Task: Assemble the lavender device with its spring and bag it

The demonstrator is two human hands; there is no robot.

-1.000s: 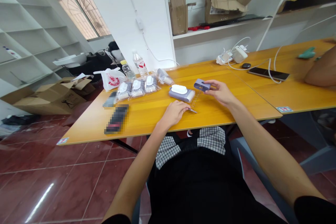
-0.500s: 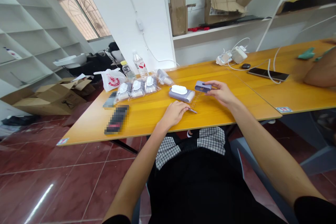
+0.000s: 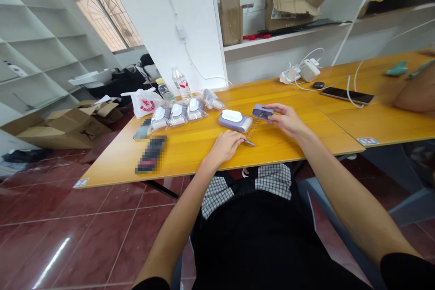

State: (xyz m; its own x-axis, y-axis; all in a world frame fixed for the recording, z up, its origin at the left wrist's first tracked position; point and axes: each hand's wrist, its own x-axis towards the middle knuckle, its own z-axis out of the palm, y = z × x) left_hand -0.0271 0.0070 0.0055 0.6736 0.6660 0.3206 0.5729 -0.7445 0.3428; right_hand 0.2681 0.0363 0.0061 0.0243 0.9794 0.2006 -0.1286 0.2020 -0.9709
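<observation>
My right hand [image 3: 287, 120] grips a small purple-grey hollow cover [image 3: 261, 111] between thumb and fingers, just above the table, its opening turned toward me. My left hand [image 3: 226, 146] rests on the tabletop near the front edge. Its fingertips pinch a thin greyish piece [image 3: 249, 143], too small to name. Between and beyond the hands lies a purple-grey device [image 3: 243, 124] with a white oval bristle-like pad [image 3: 231, 116] on top. Small clear bits [image 3: 253, 130], perhaps little teeth or beads, are scattered beside it.
Several similar devices in clear bags [image 3: 178, 114] line the table's left back, near two bottles [image 3: 181, 82] and a white plastic bag [image 3: 144, 102]. Two blurred-out items lie at left. Chargers [image 3: 308, 71] and a phone [image 3: 347, 96] are right; another person's arm [image 3: 416, 88] rests beyond.
The cover in my right hand has tilted slightly, showing more of its hollow inside. My left hand stays in place.
</observation>
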